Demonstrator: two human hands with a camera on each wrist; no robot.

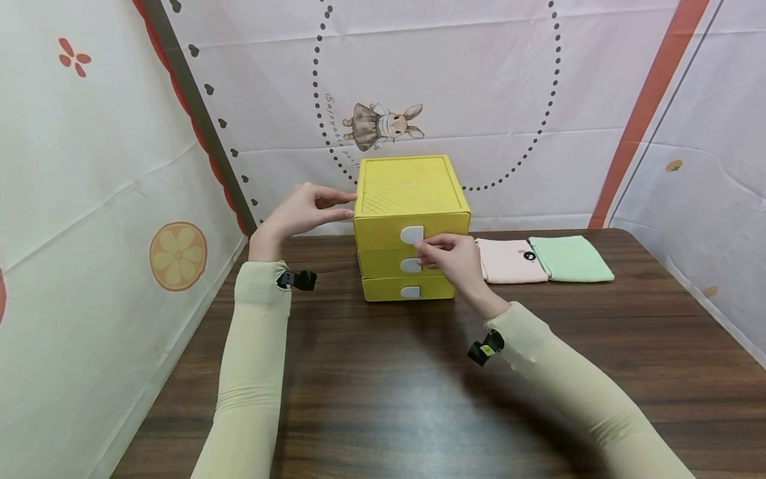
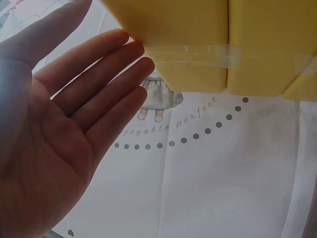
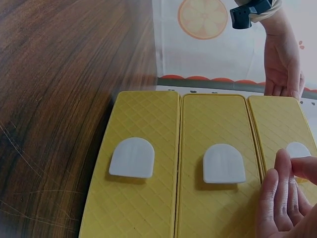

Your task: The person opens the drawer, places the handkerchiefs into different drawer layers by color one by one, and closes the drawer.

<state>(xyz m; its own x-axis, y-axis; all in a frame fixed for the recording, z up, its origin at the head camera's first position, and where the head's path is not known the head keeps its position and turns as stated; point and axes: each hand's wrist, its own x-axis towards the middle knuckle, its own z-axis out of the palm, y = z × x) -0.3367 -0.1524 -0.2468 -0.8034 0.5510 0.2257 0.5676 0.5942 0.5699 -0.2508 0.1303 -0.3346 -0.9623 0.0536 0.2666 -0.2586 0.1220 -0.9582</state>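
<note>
A yellow three-drawer box stands at the back of the table, each drawer front bearing a white rounded handle. My left hand is at the box's upper left side, its fingertips against the edge; in the left wrist view the left hand has its fingers extended. My right hand is in front of the box and pinches the white handle of the top drawer between thumb and fingers. In the right wrist view the middle handle and bottom handle are untouched. All three drawers look closed.
Right of the box lie a folded pink cloth and a folded green cloth on the dark wooden table. A printed white curtain hangs close behind and along both sides. Clear tape crosses the box's side.
</note>
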